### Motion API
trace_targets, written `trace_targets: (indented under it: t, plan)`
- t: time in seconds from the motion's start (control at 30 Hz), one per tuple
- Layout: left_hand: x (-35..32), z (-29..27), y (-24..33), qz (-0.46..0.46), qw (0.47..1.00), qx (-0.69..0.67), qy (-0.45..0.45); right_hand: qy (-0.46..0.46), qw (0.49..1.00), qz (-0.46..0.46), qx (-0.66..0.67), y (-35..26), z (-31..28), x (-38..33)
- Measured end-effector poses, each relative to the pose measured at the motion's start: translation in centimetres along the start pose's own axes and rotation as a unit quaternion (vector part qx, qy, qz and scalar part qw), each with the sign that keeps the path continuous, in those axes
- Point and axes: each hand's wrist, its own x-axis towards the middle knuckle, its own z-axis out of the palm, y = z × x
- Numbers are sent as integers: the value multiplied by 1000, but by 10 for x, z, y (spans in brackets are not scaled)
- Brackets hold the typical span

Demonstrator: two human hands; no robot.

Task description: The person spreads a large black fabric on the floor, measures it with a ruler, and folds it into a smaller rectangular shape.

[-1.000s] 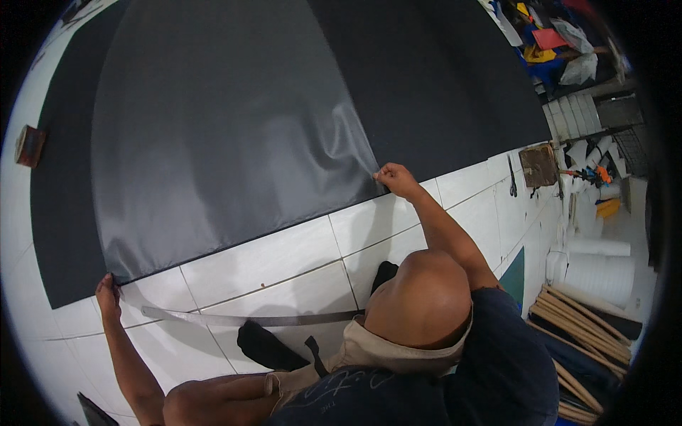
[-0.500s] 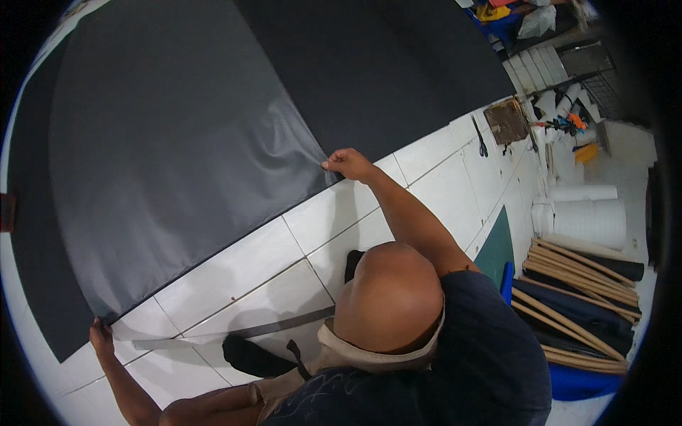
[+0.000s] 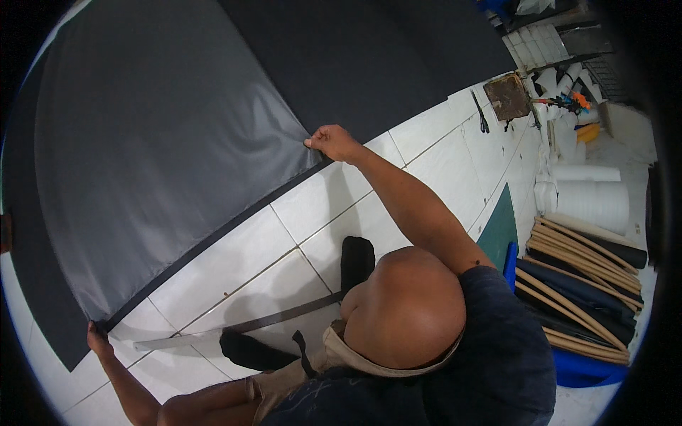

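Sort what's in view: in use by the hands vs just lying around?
In use: grey sheet, pinched at its corners by right hand and left hand; black sheet beneath it.
Lying about: long metal ruler, scissors, white rolls, wooden sticks, green mat.

Even, soft indoor light falls across the white tiled floor (image 3: 234,255), casting faint shadows; a dull sheen glazes the grey sheet (image 3: 163,149). Fisheye distortion bends tile lines, and a black vignette rings the sharp frame.

The grey sheet (image 3: 163,142) runs past the top edge, hiding most of the black sheet (image 3: 369,57).
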Motion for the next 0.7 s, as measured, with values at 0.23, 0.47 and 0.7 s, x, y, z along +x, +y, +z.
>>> trace_targets:
  t: [0.23,0.47,0.7]
  plan:
    - [10,7,-13,-37,996,76,13,-8,995,-4,-95,6,-9,2]
    - [19,-15,-11,-39,990,134,10,-66,997,-29,-8,-12,-19,-5]
    - [4,8,0,-100,992,-6,71,13,986,-65,-151,-15,-5,-13]
